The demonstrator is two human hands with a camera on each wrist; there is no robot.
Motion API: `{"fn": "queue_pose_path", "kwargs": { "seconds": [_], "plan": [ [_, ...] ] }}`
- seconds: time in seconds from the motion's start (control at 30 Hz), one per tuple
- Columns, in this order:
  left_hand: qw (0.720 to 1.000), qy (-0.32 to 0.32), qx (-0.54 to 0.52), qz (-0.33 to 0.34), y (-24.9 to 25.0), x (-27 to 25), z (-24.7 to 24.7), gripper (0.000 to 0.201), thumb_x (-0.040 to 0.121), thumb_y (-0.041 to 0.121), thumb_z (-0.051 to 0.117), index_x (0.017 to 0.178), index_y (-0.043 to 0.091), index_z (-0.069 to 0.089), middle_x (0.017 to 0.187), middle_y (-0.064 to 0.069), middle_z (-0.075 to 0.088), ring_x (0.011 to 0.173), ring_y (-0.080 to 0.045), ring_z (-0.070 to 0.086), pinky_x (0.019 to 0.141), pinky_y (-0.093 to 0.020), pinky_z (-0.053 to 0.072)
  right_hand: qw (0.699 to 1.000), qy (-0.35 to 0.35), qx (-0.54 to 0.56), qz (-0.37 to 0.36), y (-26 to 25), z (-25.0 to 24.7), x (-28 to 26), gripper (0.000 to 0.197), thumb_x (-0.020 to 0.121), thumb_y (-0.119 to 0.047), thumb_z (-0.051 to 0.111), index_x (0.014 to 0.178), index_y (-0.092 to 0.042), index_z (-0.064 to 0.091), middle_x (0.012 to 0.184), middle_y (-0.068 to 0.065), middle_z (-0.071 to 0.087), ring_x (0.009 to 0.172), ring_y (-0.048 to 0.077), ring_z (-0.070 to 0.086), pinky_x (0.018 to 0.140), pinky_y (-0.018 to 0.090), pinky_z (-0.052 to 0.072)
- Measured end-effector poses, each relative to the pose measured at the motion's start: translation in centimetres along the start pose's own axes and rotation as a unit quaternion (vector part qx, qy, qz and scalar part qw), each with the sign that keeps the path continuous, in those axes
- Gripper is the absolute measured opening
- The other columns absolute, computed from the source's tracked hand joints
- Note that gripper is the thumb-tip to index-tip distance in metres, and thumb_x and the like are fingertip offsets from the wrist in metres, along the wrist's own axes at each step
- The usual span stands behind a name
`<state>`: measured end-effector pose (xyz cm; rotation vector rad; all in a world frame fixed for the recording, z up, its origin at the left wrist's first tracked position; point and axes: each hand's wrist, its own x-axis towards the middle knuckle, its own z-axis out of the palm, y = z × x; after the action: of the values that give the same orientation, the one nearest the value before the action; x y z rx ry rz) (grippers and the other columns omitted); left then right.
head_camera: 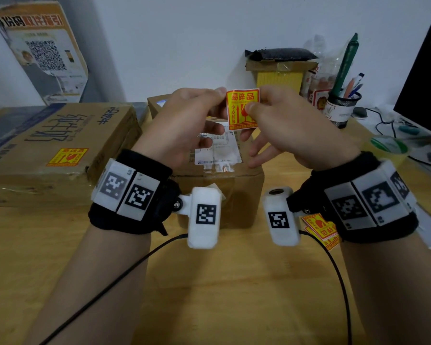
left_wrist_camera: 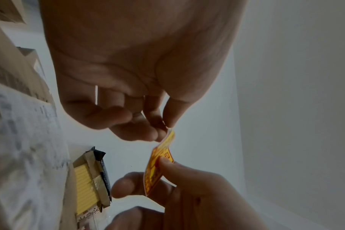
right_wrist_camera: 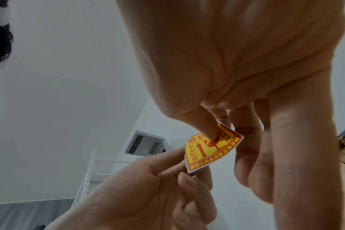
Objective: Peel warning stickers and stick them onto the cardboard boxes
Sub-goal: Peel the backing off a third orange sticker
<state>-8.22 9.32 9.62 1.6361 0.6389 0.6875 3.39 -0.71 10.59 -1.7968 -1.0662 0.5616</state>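
A: We note both hands raised above the small box [head_camera: 219, 185]. Left hand [head_camera: 182, 120] pinches the sticker [head_camera: 241, 109] at its top-left corner, thumb against fingertip.

B: Right hand [head_camera: 291, 125] pinches the sticker's right side, thumb on the printed face, other fingers loosely spread.

A: The sticker is held in the air, clear of the box. We log another sticker on the big box [head_camera: 60, 145] at left, and a pile of spares [head_camera: 320, 226] on the table [head_camera: 209, 295].

An office desk [head_camera: 209, 282]: monitor [head_camera: 423, 80], pen cup [head_camera: 342, 105] (parcels around).
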Motion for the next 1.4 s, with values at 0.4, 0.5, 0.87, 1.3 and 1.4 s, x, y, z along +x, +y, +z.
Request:
{"fn": "queue_pose_path", "kwargs": {
  "seconds": [0.4, 0.5, 0.87, 1.3, 1.4],
  "plan": [
    [1.000, -0.016, 0.005, 0.021, -0.1, 0.0, 0.1, 0.025, 0.101, 0.024, 0.056, 0.082, 0.019, 0.072, 0.071, 0.007, 0.063, 0.057, -0.009, 0.055, 0.052, -0.023, 0.038, 1.000, 0.007, 0.006, -0.005, -0.1, 0.1, -0.1, 0.024, 0.110, -0.018, 0.037, 0.114, -0.011, 0.060, 0.079, 0.015, 0.064, 0.047, 0.021, 0.061, 0.054, 0.054, 0.063],
    [0.999, -0.025, 0.004, 0.030, 0.0, -0.1, 0.2, 0.025, 0.099, 0.022, 0.059, 0.077, 0.020, 0.069, 0.070, 0.008, 0.062, 0.057, -0.009, 0.054, 0.051, -0.023, 0.037, 1.000, 0.009, 0.005, -0.010, 0.0, 0.1, 0.0, 0.025, 0.109, -0.018, 0.037, 0.113, -0.011, 0.061, 0.079, 0.015, 0.065, 0.049, 0.023, 0.062, 0.054, 0.054, 0.063],
    [0.998, 0.028, 0.020, 0.055, -0.1, 0.2, 0.1, 0.022, 0.097, 0.024, 0.062, 0.082, 0.013, 0.073, 0.066, 0.010, 0.064, 0.056, -0.007, 0.053, 0.051, -0.022, 0.037, 0.992, 0.091, -0.001, -0.089, 0.1, -0.2, 0.3, 0.024, 0.102, -0.031, 0.057, 0.102, -0.009, 0.066, 0.080, 0.012, 0.055, 0.046, 0.019, 0.057, 0.049, 0.049, 0.063],
    [0.995, 0.096, 0.016, 0.034, -0.3, 0.8, -0.3, 0.021, 0.094, 0.022, 0.062, 0.076, 0.013, 0.067, 0.062, 0.008, 0.061, 0.053, -0.010, 0.052, 0.045, -0.022, 0.035, 0.989, 0.115, -0.018, -0.088, 1.0, -0.5, 0.7, 0.011, 0.096, -0.020, 0.060, 0.106, -0.023, 0.060, 0.093, 0.014, 0.068, 0.059, 0.014, 0.062, 0.047, 0.039, 0.062],
    [0.991, 0.132, -0.003, 0.023, -0.3, 1.0, -0.6, 0.013, 0.091, 0.020, 0.060, 0.083, 0.011, 0.064, 0.066, 0.002, 0.054, 0.050, -0.010, 0.050, 0.042, -0.021, 0.031, 0.988, 0.123, -0.042, -0.081, 1.3, -0.7, 1.0, 0.018, 0.095, -0.011, 0.053, 0.099, -0.028, 0.059, 0.092, 0.013, 0.069, 0.062, 0.020, 0.063, 0.046, 0.041, 0.062]
  ]
}}
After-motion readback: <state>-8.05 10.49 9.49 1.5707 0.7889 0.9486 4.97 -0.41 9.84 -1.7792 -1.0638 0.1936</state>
